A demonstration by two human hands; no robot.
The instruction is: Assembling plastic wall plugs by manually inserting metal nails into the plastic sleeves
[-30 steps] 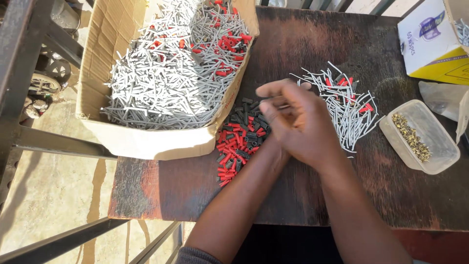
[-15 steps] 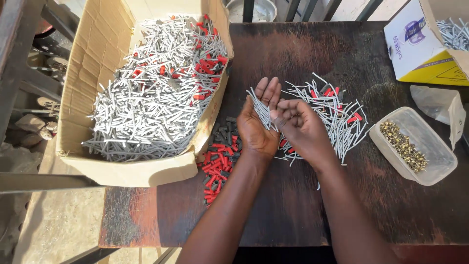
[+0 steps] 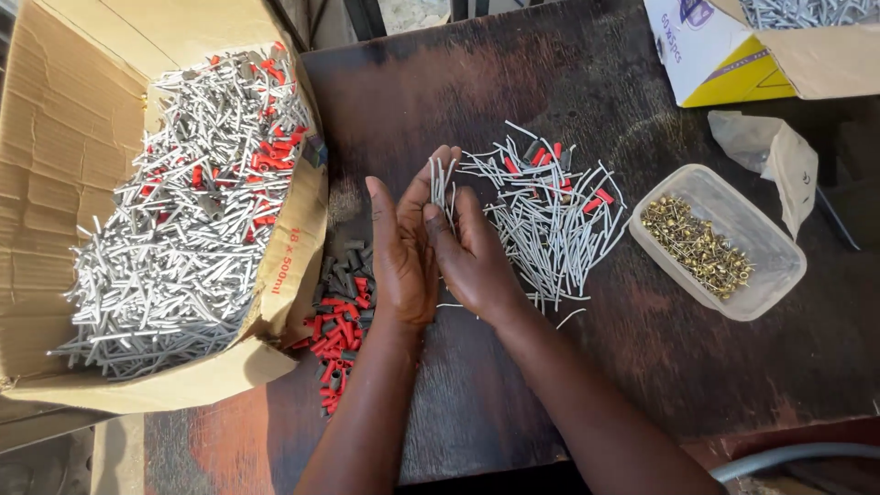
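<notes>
My left hand (image 3: 403, 252) and my right hand (image 3: 472, 261) are pressed palm to palm over the dark wooden table (image 3: 477, 92). Between them they hold a small bundle of thin grey metal pins (image 3: 443, 188), whose ends stick up past the fingertips. Just right of the hands lies a loose pile of the same grey pins (image 3: 545, 215) with a few red and grey sleeves mixed in. Left of my left wrist is a heap of small red and grey plastic sleeves (image 3: 341, 316).
A large open cardboard box (image 3: 55, 165) full of grey pins and red sleeves stands at the left. A clear plastic tub (image 3: 775, 261) of small brass pieces sits at the right, beside a crumpled bag (image 3: 775, 156). A white and yellow carton (image 3: 724, 55) holds more pins at the top right.
My hands have opened from a clasped, rolling grip to flat palms pressed together, with the pin bundle now standing upright between them. The view has shifted so the table appears closer.
</notes>
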